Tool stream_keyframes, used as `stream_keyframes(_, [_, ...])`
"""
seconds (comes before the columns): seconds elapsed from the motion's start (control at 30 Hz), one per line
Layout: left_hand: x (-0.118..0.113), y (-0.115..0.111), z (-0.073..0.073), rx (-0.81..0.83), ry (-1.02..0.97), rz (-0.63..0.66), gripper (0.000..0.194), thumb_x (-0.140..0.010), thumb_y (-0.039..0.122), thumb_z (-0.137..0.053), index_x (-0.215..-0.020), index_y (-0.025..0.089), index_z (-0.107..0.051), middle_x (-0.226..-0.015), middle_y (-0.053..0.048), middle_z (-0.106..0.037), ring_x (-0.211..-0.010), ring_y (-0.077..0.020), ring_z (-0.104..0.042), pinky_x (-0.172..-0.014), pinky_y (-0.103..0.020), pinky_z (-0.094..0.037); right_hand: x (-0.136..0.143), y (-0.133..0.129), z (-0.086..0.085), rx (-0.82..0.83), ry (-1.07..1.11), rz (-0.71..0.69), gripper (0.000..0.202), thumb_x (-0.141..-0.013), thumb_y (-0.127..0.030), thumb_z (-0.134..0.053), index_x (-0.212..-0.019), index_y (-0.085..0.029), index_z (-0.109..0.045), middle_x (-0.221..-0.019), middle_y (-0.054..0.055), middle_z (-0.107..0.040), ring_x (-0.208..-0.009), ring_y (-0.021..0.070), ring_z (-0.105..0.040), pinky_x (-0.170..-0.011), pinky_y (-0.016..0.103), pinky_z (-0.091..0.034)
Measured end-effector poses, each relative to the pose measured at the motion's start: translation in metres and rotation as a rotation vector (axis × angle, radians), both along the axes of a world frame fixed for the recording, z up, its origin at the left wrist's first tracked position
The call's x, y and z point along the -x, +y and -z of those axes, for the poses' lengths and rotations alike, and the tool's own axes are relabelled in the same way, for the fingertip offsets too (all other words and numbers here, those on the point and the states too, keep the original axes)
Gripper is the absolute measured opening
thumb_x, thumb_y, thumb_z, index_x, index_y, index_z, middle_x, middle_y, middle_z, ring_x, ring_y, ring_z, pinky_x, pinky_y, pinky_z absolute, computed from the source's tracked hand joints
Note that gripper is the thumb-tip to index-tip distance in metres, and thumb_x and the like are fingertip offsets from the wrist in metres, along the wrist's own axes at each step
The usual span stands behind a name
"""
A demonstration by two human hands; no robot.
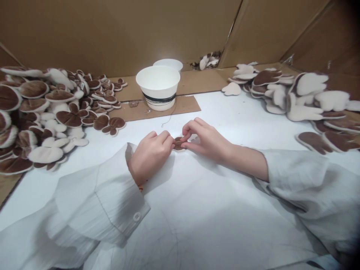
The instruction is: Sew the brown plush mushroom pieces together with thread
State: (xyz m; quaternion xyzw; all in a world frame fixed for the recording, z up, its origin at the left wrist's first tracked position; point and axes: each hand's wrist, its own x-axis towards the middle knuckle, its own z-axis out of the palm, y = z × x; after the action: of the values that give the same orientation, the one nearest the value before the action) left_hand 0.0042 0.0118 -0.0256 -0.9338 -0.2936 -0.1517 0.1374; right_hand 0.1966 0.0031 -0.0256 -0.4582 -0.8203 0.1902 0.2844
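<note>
Between my two hands, low over the white tabletop, is a small brown plush piece (179,144) with a pale edge. My left hand (153,152) is closed, its fingertips gripping the piece's left side. From the right, the thumb and index finger of my right hand (206,140) pinch it, with the other fingers curled. Part of the piece is hidden behind my fingers. Whether a needle is held cannot be made out. Just beyond my hands stands a white paper bowl (158,84) with dark thread (159,98) wound round it; a loose strand hangs toward the table.
A big heap of brown and cream plush pieces (60,112) covers the left side. Another pile of flat pieces (281,92) lies at the right. A second white bowl (170,63) stands behind the first, on cardboard strips (197,80). Cardboard walls (112,33) enclose the back.
</note>
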Motion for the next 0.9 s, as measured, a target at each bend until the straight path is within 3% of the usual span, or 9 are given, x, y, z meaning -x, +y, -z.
stream_keyframes(0.23, [0.001,0.001,-0.006,0.139,-0.005,-0.01,0.018,-0.087,0.018,-0.042,-0.082,0.012,-0.059,-0.081,-0.006,-0.062,-0.069,-0.0162,-0.057,-0.064,-0.03,-0.041,-0.005,0.004,-0.005,0.003,0.045,-0.088,0.011,-0.076,-0.015,-0.055,-0.086,-0.019,-0.051,-0.081,0.003,-0.059,-0.083,0.016,-0.054,-0.072,0.028,-0.043])
stream_keyframes(0.4, [0.0,0.001,-0.005,0.152,-0.027,-0.023,0.017,-0.086,0.017,-0.043,-0.081,0.013,-0.059,-0.081,-0.005,-0.062,-0.07,-0.0162,-0.057,-0.066,-0.03,-0.041,-0.003,0.004,-0.016,-0.066,0.162,0.07,0.008,-0.081,-0.021,-0.052,-0.081,-0.017,-0.059,-0.081,0.003,-0.063,-0.076,0.0158,-0.051,-0.069,0.029,-0.041])
stream_keyframes(0.57, [0.0,0.003,-0.003,0.119,-0.033,0.014,0.019,-0.086,0.018,-0.042,-0.08,0.011,-0.059,-0.074,-0.005,-0.06,-0.064,-0.0161,-0.055,-0.061,-0.03,-0.04,0.014,-0.002,-0.011,-0.069,0.093,-0.079,0.001,-0.074,-0.018,-0.061,-0.073,-0.018,-0.062,-0.071,0.002,-0.061,-0.08,0.017,-0.047,-0.068,0.027,-0.041])
stream_keyframes(0.9, [0.002,0.004,-0.003,0.134,-0.053,0.03,0.02,-0.087,0.017,-0.041,-0.08,0.012,-0.059,-0.078,-0.005,-0.062,-0.068,-0.0158,-0.056,-0.064,-0.03,-0.04,0.008,0.002,-0.008,-0.016,-0.057,-0.075,0.004,-0.073,-0.024,-0.066,-0.075,-0.02,-0.067,-0.07,0.002,-0.064,-0.077,0.0176,-0.045,-0.073,0.031,-0.037])
